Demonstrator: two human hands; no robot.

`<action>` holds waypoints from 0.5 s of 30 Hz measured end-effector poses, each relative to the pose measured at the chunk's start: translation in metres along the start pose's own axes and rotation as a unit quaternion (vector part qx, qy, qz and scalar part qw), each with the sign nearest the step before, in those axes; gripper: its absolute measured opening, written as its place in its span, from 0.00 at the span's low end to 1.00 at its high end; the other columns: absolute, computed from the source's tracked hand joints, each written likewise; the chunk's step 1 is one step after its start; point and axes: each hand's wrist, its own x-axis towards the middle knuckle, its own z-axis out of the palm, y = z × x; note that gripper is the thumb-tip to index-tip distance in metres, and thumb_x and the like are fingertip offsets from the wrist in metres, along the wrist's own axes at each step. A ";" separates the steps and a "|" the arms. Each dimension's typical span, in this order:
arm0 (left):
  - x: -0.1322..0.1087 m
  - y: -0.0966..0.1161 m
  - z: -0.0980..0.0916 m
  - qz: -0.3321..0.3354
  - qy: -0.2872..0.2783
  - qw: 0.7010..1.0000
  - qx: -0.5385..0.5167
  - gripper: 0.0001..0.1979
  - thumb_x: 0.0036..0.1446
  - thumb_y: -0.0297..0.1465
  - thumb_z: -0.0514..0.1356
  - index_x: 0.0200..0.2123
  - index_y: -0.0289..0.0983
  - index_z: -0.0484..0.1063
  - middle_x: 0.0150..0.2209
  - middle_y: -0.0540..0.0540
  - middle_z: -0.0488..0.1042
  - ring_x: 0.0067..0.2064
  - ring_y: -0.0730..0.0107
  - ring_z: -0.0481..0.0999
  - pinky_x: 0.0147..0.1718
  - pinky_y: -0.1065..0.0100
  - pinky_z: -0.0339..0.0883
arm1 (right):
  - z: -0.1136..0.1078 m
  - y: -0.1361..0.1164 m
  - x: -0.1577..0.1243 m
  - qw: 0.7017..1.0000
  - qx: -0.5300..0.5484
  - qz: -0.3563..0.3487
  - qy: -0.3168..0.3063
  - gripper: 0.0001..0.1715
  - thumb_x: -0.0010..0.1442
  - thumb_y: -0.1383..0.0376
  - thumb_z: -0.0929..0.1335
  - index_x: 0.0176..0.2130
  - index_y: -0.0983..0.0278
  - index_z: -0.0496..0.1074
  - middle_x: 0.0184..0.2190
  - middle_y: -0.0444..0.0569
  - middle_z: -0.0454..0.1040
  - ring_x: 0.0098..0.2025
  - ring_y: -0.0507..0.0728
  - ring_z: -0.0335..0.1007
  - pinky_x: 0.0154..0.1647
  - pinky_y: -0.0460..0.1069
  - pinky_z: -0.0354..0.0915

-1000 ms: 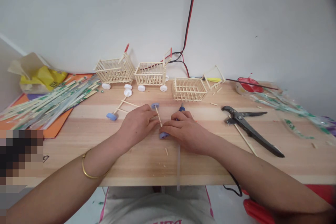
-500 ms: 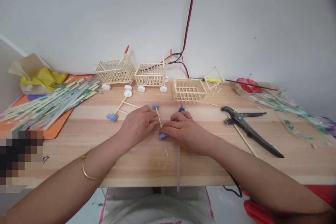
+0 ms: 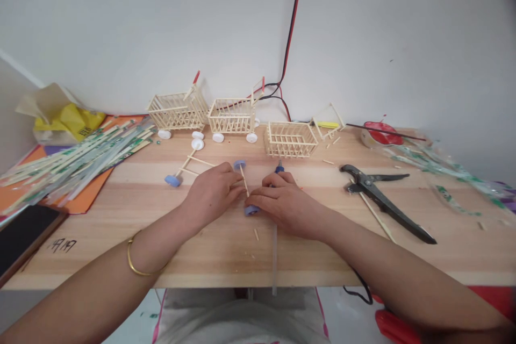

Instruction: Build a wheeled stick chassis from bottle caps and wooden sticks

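My left hand has its fingers pinched at a wooden stick axle; whatever lies between the fingertips is hidden. The axle has a blue wheel at its far end and another blue wheel at its near end. My right hand is closed round a glue gun with a blue nozzle, its fingertips at the near wheel. A clear glue stick extends from under this hand. Left of my hands lies a stick frame with one white and one blue wheel.
Two wheeled stick carts and a wheelless basket stand near the wall. Pliers lie at right, a red-lined bowl behind. Wrapped sticks and a phone are at left.
The view has shifted very slightly. Both hands hold nearly the same place at the axle, and the phone at the left now shows plainly.
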 end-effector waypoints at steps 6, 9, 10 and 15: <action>-0.001 -0.002 0.002 0.008 0.006 1.000 0.002 0.09 0.58 0.32 0.56 0.37 0.39 0.75 0.33 0.47 0.69 0.37 0.68 0.71 0.35 0.68 0.65 | 0.000 0.001 -0.001 1.000 0.001 -0.001 -0.003 0.13 0.62 0.71 0.64 0.46 0.60 0.70 0.42 0.47 0.76 0.45 0.58 0.58 0.44 0.54 0.48; 0.000 -0.001 0.001 0.007 0.006 1.000 -0.003 0.09 0.59 0.32 0.55 0.37 0.39 0.75 0.33 0.47 0.69 0.37 0.68 0.71 0.36 0.68 0.65 | 0.000 0.000 0.000 1.000 0.005 -0.001 -0.003 0.13 0.62 0.71 0.65 0.47 0.60 0.70 0.42 0.47 0.76 0.45 0.59 0.57 0.45 0.54 0.48; 0.000 -0.001 0.001 0.005 0.004 1.000 -0.006 0.09 0.59 0.32 0.55 0.37 0.39 0.76 0.33 0.47 0.69 0.36 0.69 0.71 0.36 0.68 0.65 | 0.000 0.000 0.000 1.000 0.006 -0.002 -0.002 0.13 0.62 0.71 0.64 0.47 0.60 0.70 0.41 0.47 0.76 0.45 0.59 0.57 0.45 0.54 0.48; 0.000 -0.001 -0.001 -0.003 -0.008 1.000 -0.018 0.11 0.60 0.31 0.53 0.37 0.38 0.75 0.33 0.47 0.69 0.35 0.69 0.71 0.35 0.68 0.64 | 0.000 0.001 0.000 1.000 0.005 -0.005 0.000 0.12 0.63 0.69 0.63 0.47 0.60 0.70 0.40 0.48 0.76 0.44 0.58 0.58 0.45 0.54 0.48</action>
